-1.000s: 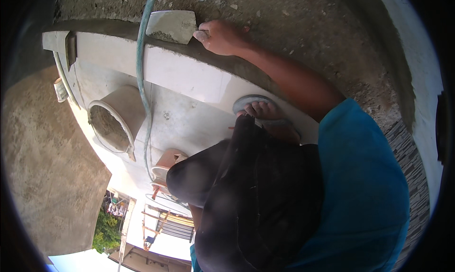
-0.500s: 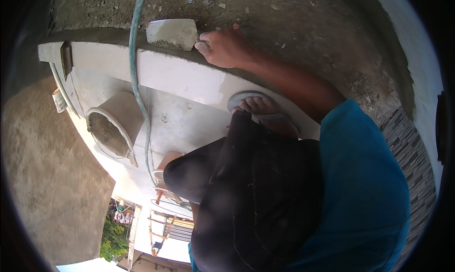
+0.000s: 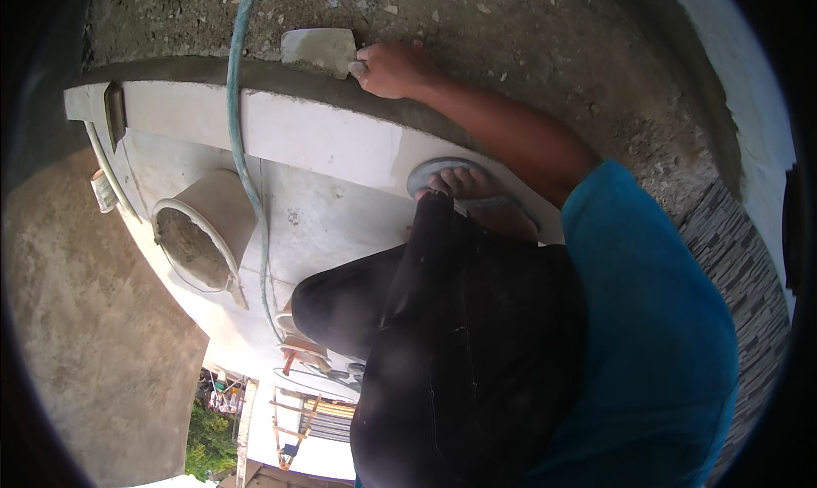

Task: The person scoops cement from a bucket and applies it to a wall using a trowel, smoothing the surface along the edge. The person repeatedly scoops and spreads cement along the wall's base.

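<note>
My right hand [image 3: 391, 69] is closed near the top of the view, fingers pale with dried mortar. It grips a trowel [image 3: 319, 50] with a flat, near-rectangular pale blade, smeared with grey cement at its lower part. The handle is hidden inside my fist. The blade's lower edge lies at a strip of smooth grey mortar [image 3: 191, 68], which runs along the top of a white tiled step edge [image 3: 315, 118]. Rough, gritty ground [image 3: 511, 28] lies beyond the strip. My left hand is out of view.
A green hose [image 3: 236, 105] crosses the step left of the trowel. A bucket [image 3: 217, 211] with grey mix inside sits on pale tiles. My sandalled foot [image 3: 459, 182] rests against the step edge. A small metal piece [image 3: 115, 114] stands at the step's left end.
My right hand and the trowel have shifted slightly upward in the view. The blade appears shorter, at a different tilt. My grip remains, and the view itself has moved a little.
</note>
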